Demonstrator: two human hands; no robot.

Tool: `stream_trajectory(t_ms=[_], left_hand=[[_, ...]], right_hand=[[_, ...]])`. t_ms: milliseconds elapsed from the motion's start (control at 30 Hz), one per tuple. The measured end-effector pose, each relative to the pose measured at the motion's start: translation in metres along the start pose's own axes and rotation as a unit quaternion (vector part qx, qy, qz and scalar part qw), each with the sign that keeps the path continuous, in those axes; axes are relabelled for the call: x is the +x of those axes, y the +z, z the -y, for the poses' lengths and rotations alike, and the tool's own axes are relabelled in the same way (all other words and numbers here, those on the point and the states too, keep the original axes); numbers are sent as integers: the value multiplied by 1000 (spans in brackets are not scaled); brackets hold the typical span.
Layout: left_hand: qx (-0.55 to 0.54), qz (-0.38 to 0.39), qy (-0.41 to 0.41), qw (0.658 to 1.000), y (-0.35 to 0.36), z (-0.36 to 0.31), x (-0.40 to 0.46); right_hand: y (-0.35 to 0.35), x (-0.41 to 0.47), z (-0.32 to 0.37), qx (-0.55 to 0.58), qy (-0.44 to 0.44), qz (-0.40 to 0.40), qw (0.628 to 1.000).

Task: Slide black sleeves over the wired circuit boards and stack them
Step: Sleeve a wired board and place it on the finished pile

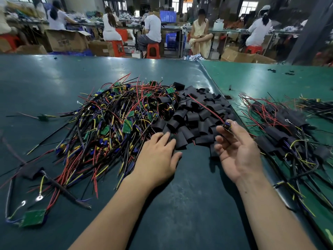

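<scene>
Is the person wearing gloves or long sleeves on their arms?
No. Both the left hand and the right hand are bare, with no gloves, rings or watch showing. Both forearms are bare too; no sleeve shows anywhere in the picture.

We see two hands: the left hand (158,156) and the right hand (237,152). The right hand holds one wired board (227,126) with one red wire trailing from it. We count three heaps on the table (180,204): one tangle of bare wired boards (111,120), one heap of loose black sleeves (196,116), and one stack of sleeved boards (281,134). The pieces within each are too many and too overlapped to count. Two single boards lie apart at left: one (42,117) far, one (33,217) near. Five seated people show beyond.
</scene>
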State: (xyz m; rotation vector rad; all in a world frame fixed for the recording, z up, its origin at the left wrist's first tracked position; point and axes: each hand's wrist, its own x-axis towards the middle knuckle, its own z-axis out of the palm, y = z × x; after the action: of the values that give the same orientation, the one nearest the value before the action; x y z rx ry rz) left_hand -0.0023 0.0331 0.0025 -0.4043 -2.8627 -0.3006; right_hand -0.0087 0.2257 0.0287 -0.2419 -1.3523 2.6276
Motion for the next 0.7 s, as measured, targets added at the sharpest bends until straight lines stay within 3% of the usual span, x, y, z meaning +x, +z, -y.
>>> stream_trajectory(t_ms=[233,700], left_hand=[[-127,-99,-56,985,-6,9,6],[-86,-60,-85,991,-20,13,-2]], right_hand=[[2,0,-1,-4,10,25,1000],[2,-2,-1,-2,39,52,998]])
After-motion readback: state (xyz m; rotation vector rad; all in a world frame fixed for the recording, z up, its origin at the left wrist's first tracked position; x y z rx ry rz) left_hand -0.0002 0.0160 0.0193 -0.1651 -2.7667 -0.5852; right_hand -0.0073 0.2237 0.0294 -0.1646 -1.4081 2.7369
